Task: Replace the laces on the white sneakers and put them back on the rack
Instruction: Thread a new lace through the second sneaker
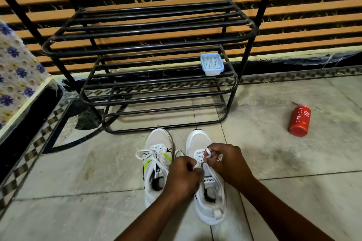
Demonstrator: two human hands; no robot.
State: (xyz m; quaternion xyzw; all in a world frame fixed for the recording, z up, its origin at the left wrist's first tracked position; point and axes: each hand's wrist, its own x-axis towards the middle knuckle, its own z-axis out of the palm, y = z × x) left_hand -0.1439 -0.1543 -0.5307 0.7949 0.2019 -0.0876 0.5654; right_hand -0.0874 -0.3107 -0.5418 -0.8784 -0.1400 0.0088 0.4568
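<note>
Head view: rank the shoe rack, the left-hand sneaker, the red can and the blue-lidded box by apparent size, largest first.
1. shoe rack
2. left-hand sneaker
3 and 4. red can, then blue-lidded box: close, and the box sits farther back, so this order is unsure.

Free room and obstacles. Open floor (94, 174) lies left of the left sneaker (157, 142) and, wider, between the right sneaker (198, 140) and the can (299, 121), which lies on its side well apart. Left hand (182, 176) and right hand (227, 162) pinch the lace (208, 152) over the right sneaker, covering its throat. The gap between the sneakers is narrow. Both toes stand just before the bottom rail of the rack (148, 46). On the middle shelf the box (212, 64) takes the right end; the bars left of it are free. A ledge (27, 106) bounds the floor at left.
</note>
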